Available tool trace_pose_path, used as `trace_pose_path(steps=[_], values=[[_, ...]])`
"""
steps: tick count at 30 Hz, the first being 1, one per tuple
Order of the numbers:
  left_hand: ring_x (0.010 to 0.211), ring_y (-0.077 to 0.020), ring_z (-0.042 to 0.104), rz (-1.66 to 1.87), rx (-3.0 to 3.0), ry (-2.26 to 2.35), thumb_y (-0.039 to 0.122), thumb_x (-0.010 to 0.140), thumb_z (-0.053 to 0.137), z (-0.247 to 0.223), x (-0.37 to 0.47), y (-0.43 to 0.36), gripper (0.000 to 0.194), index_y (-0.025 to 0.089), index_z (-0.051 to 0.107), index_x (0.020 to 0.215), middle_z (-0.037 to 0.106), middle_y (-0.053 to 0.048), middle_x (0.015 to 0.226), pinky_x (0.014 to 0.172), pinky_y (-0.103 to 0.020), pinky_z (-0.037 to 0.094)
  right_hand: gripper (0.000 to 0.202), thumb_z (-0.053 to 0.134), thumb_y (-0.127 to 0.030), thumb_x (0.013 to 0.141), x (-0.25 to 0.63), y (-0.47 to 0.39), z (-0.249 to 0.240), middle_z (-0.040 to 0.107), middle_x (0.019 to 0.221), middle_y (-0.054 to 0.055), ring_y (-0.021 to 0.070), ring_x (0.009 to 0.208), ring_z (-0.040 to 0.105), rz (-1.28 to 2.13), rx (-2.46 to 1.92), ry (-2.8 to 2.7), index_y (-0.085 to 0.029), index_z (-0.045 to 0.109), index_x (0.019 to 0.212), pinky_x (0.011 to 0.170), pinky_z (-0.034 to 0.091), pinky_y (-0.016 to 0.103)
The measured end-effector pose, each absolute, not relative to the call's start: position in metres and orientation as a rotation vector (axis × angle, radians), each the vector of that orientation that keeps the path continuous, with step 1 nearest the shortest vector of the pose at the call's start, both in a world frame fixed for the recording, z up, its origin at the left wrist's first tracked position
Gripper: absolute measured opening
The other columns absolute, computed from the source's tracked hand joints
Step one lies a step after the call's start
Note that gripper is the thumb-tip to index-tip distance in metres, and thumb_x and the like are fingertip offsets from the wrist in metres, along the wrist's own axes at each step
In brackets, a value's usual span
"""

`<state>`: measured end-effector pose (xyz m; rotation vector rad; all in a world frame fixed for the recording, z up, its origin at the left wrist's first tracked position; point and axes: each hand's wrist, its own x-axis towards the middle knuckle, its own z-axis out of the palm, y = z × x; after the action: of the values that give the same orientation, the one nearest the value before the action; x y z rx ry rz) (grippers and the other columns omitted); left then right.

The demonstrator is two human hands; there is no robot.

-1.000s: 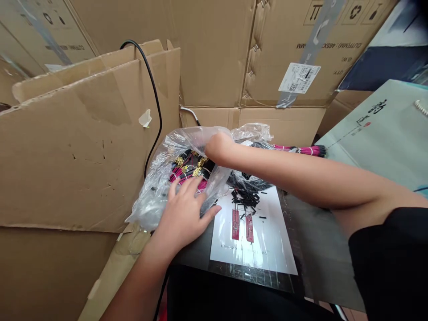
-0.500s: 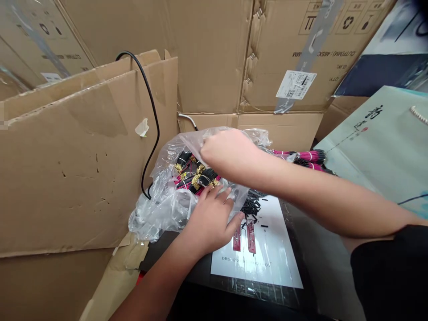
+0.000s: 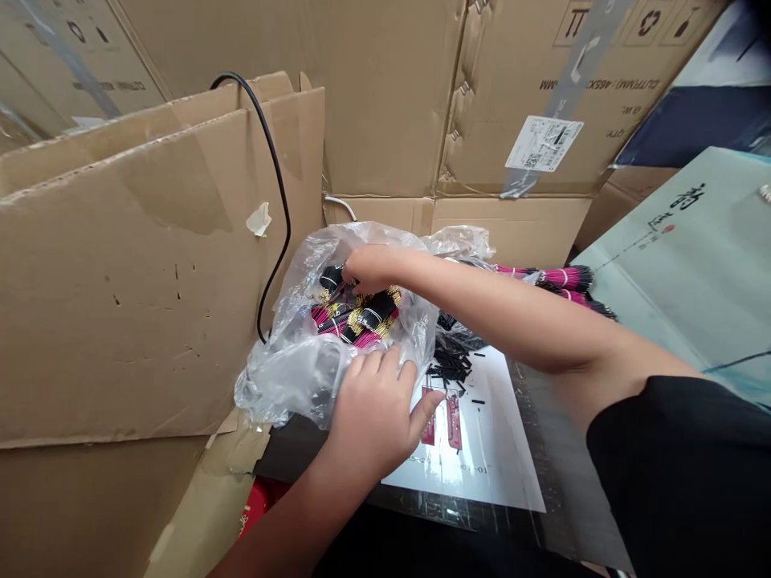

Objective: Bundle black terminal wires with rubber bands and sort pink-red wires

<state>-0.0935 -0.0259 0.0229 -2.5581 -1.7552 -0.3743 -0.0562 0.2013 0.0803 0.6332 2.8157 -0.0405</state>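
A clear plastic bag (image 3: 289, 373) lies opened out, with several wire bundles (image 3: 377, 309) in black and magenta with gold-coloured ends inside. My right hand (image 3: 369, 269) reaches into the bag from the right, its fingers curled down at the far bundles. Whatever its fingertips grip is hidden under the hand. My left hand (image 3: 377, 401) rests on the bag's near edge, fingers laid over the plastic and thumb held apart to the right. Just beyond that thumb, small black tube pieces (image 3: 451, 365) lie in a pile on a white printed sheet (image 3: 494, 449).
A standing cardboard piece (image 3: 150, 281) walls the left side, with a black cable (image 3: 280, 193) hanging over it. Cardboard boxes (image 3: 385, 104) close off the back. More magenta wire bundles (image 3: 563, 278) lie at the right, beside a pale green paper bag (image 3: 692, 265).
My right hand has come down from the raised bag edge into the bag, onto the wire bundles. The plastic it held up has dropped back. My left hand has shifted slightly nearer.
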Motion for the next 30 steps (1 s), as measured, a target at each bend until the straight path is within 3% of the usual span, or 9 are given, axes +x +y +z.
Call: trace_pose_path(steps=[4,9,11,13,15,19,21,26,30], values=[[0.100,-0.0376,0.065,-0.368,-2.302,-1.905,0.057,0.102,0.035,0.031,-0.118,-0.037,0.054,0.016,0.069,0.110,0.072,-0.019,0.117,0.092,-0.061,0.042,0.037,0.064,-0.036,0.091,-0.066,0.181,0.074,0.075,0.114,0.005,0.0197,0.097,0.067,-0.201,0.387,2.788,-0.022,0.073,0.124,0.084,0.047,0.032],[0.142,-0.0416,0.044,-0.298,-2.241,-1.895,0.052,0.103,0.036,0.031,-0.150,-0.031,0.051,0.016,0.064,0.127,0.053,-0.021,0.152,0.114,-0.071,0.019,0.052,0.075,-0.021,0.076,-0.074,0.159,0.061,0.072,0.109,0.009,0.0251,0.098,0.065,-0.145,0.342,2.703,-0.015,0.068,0.127,0.082,0.049,0.035],[0.137,-0.0384,0.050,-0.246,-2.338,-1.897,0.050,0.104,0.036,0.029,-0.158,-0.026,0.050,0.015,0.065,0.124,0.061,-0.020,0.143,0.116,-0.067,0.020,0.055,0.076,-0.018,0.075,-0.074,0.155,0.060,0.069,0.110,0.011,0.0276,0.102,0.064,-0.097,0.355,2.697,-0.012,0.066,0.129,0.085,0.050,0.038],[0.117,-0.0352,0.063,-0.196,-2.365,-1.954,0.050,0.105,0.035,0.027,-0.163,-0.023,0.049,0.015,0.066,0.118,0.073,-0.017,0.120,0.114,-0.066,0.024,0.047,0.075,-0.020,0.077,-0.072,0.154,0.059,0.069,0.106,0.012,0.0283,0.101,0.064,-0.068,0.360,2.685,-0.010,0.069,0.123,0.087,0.050,0.041],[0.104,-0.0331,0.066,-0.173,-2.325,-2.002,0.050,0.105,0.033,0.027,-0.166,-0.024,0.049,0.016,0.068,0.113,0.075,-0.014,0.106,0.110,-0.065,0.029,0.038,0.073,-0.024,0.080,-0.070,0.156,0.060,0.069,0.101,0.013,0.0288,0.098,0.064,-0.051,0.356,2.671,-0.009,0.072,0.115,0.086,0.050,0.042],[0.099,-0.0320,0.064,-0.115,-2.276,-2.007,0.049,0.106,0.033,0.025,-0.168,-0.030,0.053,0.019,0.075,0.091,0.073,-0.012,0.092,0.106,-0.063,0.032,0.036,0.069,-0.028,0.082,-0.066,0.159,0.060,0.070,0.102,0.013,0.0289,0.098,0.063,-0.047,0.339,2.670,-0.010,0.074,0.113,0.086,0.049,0.042],[0.100,-0.0317,0.064,-0.109,-2.270,-2.001,0.049,0.106,0.034,0.023,-0.167,-0.032,0.055,0.020,0.076,0.088,0.072,-0.012,0.094,0.107,-0.063,0.032,0.036,0.070,-0.026,0.081,-0.066,0.159,0.059,0.070,0.101,0.012,0.0273,0.096,0.063,-0.062,0.345,2.668,-0.010,0.074,0.113,0.084,0.049,0.041],[0.121,-0.0342,0.059,-0.161,-2.260,-1.965,0.048,0.105,0.037,0.017,-0.168,-0.030,0.051,0.020,0.079,0.094,0.067,-0.016,0.128,0.113,-0.065,0.027,0.034,0.074,-0.029,0.081,-0.064,0.159,0.060,0.071,0.094,0.007,0.0220,0.085,0.063,-0.138,0.382,2.654,-0.013,0.075,0.111,0.077,0.048,0.036],[0.118,-0.0337,0.062,-0.173,-2.297,-1.965,0.047,0.106,0.036,0.012,-0.169,-0.027,0.050,0.019,0.078,0.100,0.072,-0.014,0.120,0.114,-0.066,0.025,0.034,0.072,-0.037,0.086,-0.063,0.161,0.060,0.071,0.094,0.009,0.0229,0.083,0.063,-0.195,0.434,2.692,-0.014,0.075,0.110,0.074,0.046,0.037]])
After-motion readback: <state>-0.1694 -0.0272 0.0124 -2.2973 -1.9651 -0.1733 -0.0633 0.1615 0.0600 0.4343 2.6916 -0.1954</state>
